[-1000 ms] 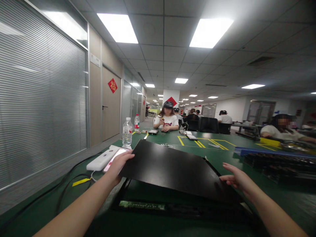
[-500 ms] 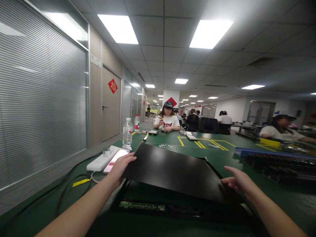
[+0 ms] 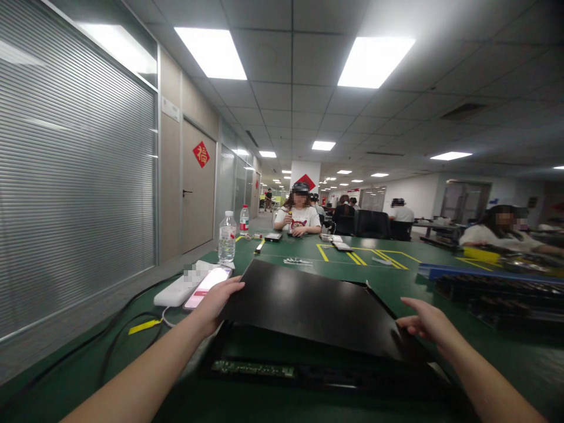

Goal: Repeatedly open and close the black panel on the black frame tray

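Observation:
A flat black panel (image 3: 308,305) is tilted over a black chassis (image 3: 308,370) with a green circuit strip (image 3: 253,369) on the green table (image 3: 396,276). My left hand (image 3: 215,302) grips the panel's left edge. On the right edge rests my right hand (image 3: 425,324), thumb under and fingers stretched over the top. The panel's near edge is lower on the right and hides most of the chassis.
A white power strip (image 3: 176,289) and a lit phone (image 3: 207,280) lie left of the panel, with black cables (image 3: 123,329) trailing off. Two water bottles (image 3: 227,237) stand behind. Stacked black trays (image 3: 497,294) sit right. Several seated people (image 3: 299,214) work further down.
The black panel has sunk slightly toward the chassis, with both hands staying on its edges. The phone shows more beside my left hand.

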`<action>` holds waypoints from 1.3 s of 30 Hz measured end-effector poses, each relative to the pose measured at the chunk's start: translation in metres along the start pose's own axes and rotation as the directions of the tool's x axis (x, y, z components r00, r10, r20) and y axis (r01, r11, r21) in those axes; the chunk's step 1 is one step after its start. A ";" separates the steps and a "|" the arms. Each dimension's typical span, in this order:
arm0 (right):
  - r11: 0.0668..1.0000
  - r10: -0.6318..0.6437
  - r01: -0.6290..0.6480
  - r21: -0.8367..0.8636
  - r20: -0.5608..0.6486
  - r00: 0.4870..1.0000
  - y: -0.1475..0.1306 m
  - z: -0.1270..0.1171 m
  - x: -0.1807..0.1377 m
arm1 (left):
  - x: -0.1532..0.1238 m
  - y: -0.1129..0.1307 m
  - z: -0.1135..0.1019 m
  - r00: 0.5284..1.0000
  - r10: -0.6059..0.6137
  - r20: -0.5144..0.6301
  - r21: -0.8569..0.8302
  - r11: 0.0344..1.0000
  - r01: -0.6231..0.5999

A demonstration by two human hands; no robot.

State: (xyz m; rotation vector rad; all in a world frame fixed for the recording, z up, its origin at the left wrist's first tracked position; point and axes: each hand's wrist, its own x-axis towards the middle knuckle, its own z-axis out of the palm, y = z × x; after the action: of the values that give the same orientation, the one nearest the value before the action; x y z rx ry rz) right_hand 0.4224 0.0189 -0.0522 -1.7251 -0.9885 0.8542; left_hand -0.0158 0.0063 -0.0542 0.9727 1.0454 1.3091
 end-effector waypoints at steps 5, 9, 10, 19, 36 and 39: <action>0.999 -0.019 0.019 -0.035 -0.024 1.000 -0.001 0.000 -0.002 | -0.002 0.000 0.001 0.997 0.010 0.076 -0.027 1.000 -0.008; 0.993 -0.064 0.060 -0.100 -0.046 0.997 0.000 -0.001 -0.002 | -0.004 -0.001 0.004 0.994 -0.022 0.107 -0.031 0.999 0.025; 0.991 -0.074 0.068 -0.118 -0.049 0.996 0.000 -0.001 -0.001 | -0.005 -0.001 0.004 0.994 -0.034 0.108 -0.028 0.999 0.038; 0.940 -0.150 0.141 -0.312 -0.005 0.989 0.008 0.000 0.012 | -0.010 0.000 0.009 0.995 -0.087 0.043 0.011 0.996 0.087; 0.797 -0.224 0.200 -0.571 0.028 0.974 0.011 -0.002 0.016 | -0.011 -0.001 0.012 0.993 -0.117 0.015 0.020 0.993 0.116; 0.774 -0.243 0.206 -0.599 0.020 0.970 0.009 -0.002 0.015 | -0.009 -0.004 0.011 0.993 -0.116 0.017 0.022 0.993 0.115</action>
State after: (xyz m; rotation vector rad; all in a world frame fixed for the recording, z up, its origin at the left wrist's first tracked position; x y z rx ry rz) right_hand 0.4331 0.0291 -0.0618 -2.0765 -1.5040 0.3350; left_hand -0.0044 -0.0025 -0.0545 0.9248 1.0872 1.1942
